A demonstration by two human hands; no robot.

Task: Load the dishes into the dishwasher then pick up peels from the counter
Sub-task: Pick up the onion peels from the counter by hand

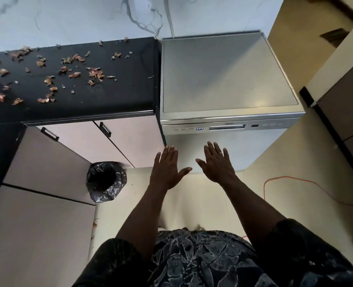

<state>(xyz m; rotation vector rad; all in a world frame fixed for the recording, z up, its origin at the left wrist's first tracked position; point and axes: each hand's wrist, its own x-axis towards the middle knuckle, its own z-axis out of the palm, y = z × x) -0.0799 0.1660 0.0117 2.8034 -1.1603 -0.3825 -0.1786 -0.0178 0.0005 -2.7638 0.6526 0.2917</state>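
Counted in the head view: two hands, one dishwasher, one bin, one cable, two cabinet handles. The peels are too many and too small for an exact count.

Left hand [167,168]: held flat, fingers straight and close together, thumb spread to the right. Nothing is held.
Right hand [218,164]: likewise flat, fingers straight and slightly spread, thumb pointing left. Nothing is held. One ring [220,152] is seen on a finger.

Both hands are raised side by side, thumbs nearly meeting, in front of the closed door of the dishwasher [223,79]. Whether the fingertips touch the door cannot be told. On the panel above them one lit display [199,128] and three small buttons [183,130] are noted.

The peels [95,72], reddish-brown and dry, are scattered over the black counter [119,96], which adjoins the dishwasher on its left. They lie well apart from both hands, up and to the left, mostly on the counter's left and middle parts; a few lie along the back edge.

The bin [106,181], lined with a black bag, stands on the floor below the counter, left of the left hand. The handles [49,134] are dark bars on the cabinet doors. The orange cable [285,179] lies on the floor to the right.
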